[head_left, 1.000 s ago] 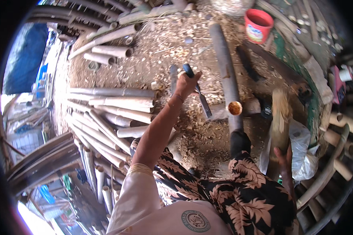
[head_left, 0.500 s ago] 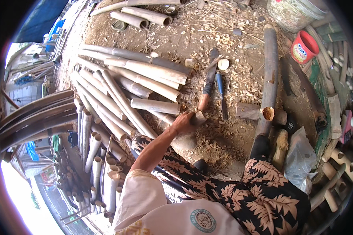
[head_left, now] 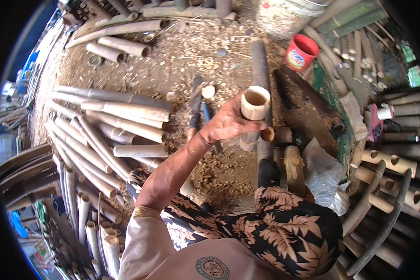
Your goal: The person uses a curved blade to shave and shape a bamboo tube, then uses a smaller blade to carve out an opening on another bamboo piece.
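My left hand [head_left: 228, 122] is wrapped round a short bamboo tube [head_left: 254, 111], raised off the ground with its hollow, open end facing up. Just behind it lies a long dark bamboo pole [head_left: 261, 63]; a cut hole with a pale orange inside [head_left: 267, 134] shows on it beside my fingers. Left of my hand, a large knife [head_left: 196, 100] with a dark blade rests on the soil, and a blue-handled tool [head_left: 206, 111] lies along it, partly covered by my wrist. My right hand is outside the picture.
Cut bamboo lengths [head_left: 126, 111] lie piled on the left. A red bucket [head_left: 302, 52] and a pale, stained bucket [head_left: 284, 21] stand at the far right. Near my knee are a split-topped wooden stump [head_left: 294, 168] and a clear plastic bag [head_left: 325, 179]. Shavings cover the soil.
My left hand has lifted the bamboo tube from the ground near the knife and carried it right, turning its open end up. The whole view has shifted rightward.
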Available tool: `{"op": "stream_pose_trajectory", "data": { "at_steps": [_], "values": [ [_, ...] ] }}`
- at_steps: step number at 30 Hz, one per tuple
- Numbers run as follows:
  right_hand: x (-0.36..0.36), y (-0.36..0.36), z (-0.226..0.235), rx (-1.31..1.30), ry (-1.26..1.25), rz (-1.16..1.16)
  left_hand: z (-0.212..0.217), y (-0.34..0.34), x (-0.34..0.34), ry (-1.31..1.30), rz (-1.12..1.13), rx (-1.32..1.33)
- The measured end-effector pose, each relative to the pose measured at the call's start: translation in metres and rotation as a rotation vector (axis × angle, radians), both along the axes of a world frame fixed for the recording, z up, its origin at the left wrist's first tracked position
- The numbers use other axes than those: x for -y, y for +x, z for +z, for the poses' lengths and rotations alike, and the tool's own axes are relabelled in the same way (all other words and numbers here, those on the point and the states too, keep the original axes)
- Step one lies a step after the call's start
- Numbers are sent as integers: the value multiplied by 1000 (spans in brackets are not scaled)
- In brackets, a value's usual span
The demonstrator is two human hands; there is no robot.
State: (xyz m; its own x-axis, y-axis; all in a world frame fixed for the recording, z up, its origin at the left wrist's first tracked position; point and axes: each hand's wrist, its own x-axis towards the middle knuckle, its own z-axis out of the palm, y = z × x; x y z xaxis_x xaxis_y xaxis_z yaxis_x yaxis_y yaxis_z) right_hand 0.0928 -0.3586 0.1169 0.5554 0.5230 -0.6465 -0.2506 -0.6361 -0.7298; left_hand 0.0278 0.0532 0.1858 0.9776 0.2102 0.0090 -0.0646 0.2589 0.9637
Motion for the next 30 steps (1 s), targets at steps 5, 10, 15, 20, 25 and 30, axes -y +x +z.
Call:
{"op": "stream_pose_trajectory", "data": {
  "at_steps": [5,10,15,20,25,30],
  "values": [
    [40,-7,6,-31,179,-313,-12,59,50,-72,-101,213],
    [43,5,47,-20,344,-409,-25,73,60,173,-127,183],
    [23,16,118,307,460,-325,-19,70,72,573,-67,297],
    [-41,24,160,711,297,-60,-20,80,75,577,-129,337],
    [-50,42,167,772,261,62,-17,79,67,586,-217,215],
    [-36,28,175,805,311,-18,-11,97,71,530,-429,198]
  ]
}}
